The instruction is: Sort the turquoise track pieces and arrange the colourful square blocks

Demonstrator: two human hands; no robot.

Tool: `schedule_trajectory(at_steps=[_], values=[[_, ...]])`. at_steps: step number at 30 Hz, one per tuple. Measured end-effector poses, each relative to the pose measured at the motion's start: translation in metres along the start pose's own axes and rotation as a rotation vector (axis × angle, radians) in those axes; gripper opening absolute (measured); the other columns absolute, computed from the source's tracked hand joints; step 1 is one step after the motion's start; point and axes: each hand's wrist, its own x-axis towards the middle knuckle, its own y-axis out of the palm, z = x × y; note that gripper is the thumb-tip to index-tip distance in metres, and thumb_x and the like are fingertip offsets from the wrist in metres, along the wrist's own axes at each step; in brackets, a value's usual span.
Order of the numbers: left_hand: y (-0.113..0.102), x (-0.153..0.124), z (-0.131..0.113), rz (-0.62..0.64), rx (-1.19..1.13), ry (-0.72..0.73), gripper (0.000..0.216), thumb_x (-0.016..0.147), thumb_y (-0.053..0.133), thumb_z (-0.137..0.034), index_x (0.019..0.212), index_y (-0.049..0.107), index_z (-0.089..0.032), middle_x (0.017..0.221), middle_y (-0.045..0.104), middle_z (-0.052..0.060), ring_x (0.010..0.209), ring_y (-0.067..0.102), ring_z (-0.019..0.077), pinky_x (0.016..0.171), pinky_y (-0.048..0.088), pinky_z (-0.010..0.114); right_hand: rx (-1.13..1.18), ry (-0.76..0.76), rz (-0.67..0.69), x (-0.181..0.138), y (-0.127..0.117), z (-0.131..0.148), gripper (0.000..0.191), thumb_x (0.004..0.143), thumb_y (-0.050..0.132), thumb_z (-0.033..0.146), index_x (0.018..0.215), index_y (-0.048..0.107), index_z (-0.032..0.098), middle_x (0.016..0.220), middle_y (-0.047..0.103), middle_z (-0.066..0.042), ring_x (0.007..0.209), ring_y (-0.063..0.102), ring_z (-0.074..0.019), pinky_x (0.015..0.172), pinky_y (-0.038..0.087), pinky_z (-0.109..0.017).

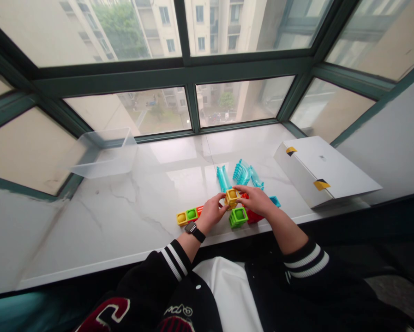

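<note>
A yellow open-framed plastic cube (232, 197) is held upright between the fingertips of the left hand (212, 212) and the right hand (257, 199), near the front edge of the white marble sill (141, 198), right of its middle. Whether it rests on anything cannot be told. Just in front of it, a green open-framed plastic cube (238, 216) is set on the sill, slightly turned, touching a red plastic block (253, 216) partly hidden under the right hand.
</note>
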Motion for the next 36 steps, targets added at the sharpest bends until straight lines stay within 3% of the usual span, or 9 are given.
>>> schedule_trajectory(at_steps=[22, 25, 29, 33, 36], values=[[-0.003, 0.0, 0.0, -0.004, -0.024, -0.011, 0.043, 0.089, 0.073, -0.025, 0.132, 0.066, -0.027, 0.129, 0.075, 0.004, 0.088, 0.076, 0.0193, 0.084, 0.061, 0.034, 0.002, 0.012, -0.003, -0.001, -0.002, 0.005, 0.046, 0.086, 0.077, 0.026, 0.132, 0.072, 0.03, 0.132, 0.075, -0.004, 0.118, 0.073, -0.0288, 0.106, 0.057, -0.045], [-0.021, -0.005, 0.003, -0.041, -0.043, 0.004, 0.039, 0.091, 0.071, -0.03, 0.129, 0.067, -0.026, 0.128, 0.076, 0.005, 0.088, 0.075, 0.0187, 0.083, 0.06, 0.033, 0.002, 0.012, -0.001, -0.002, -0.002, 0.004, 0.047, 0.086, 0.078, 0.026, 0.132, 0.072, 0.031, 0.133, 0.075, -0.003, 0.119, 0.073, -0.0288, 0.106, 0.057, -0.045], [-0.065, -0.025, 0.019, -0.214, -0.069, -0.032, 0.029, 0.098, 0.059, -0.038, 0.123, 0.069, -0.025, 0.115, 0.079, 0.004, 0.083, 0.072, 0.0174, 0.079, 0.06, 0.032, -0.012, 0.014, 0.013, -0.002, -0.001, 0.002, 0.049, 0.088, 0.076, 0.026, 0.136, 0.069, 0.032, 0.133, 0.075, -0.003, 0.119, 0.072, -0.0281, 0.108, 0.056, -0.046], [-0.107, -0.059, 0.054, -0.386, 0.01, -0.142, 0.03, 0.097, 0.057, -0.043, 0.116, 0.072, -0.025, 0.113, 0.08, 0.005, 0.098, 0.073, 0.0212, 0.082, 0.059, 0.034, -0.02, 0.011, 0.021, -0.003, -0.001, 0.001, 0.05, 0.089, 0.076, 0.027, 0.138, 0.068, 0.032, 0.133, 0.075, -0.004, 0.119, 0.072, -0.0282, 0.107, 0.056, -0.045], [-0.123, -0.091, 0.083, -0.427, 0.021, -0.261, 0.034, 0.094, 0.058, -0.048, 0.113, 0.073, -0.024, 0.116, 0.079, 0.006, 0.101, 0.073, 0.0235, 0.084, 0.059, 0.036, -0.025, -0.005, 0.027, -0.003, 0.0, -0.001, 0.049, 0.09, 0.074, 0.029, 0.139, 0.068, 0.032, 0.135, 0.074, -0.004, 0.119, 0.072, -0.0283, 0.108, 0.055, -0.046]])
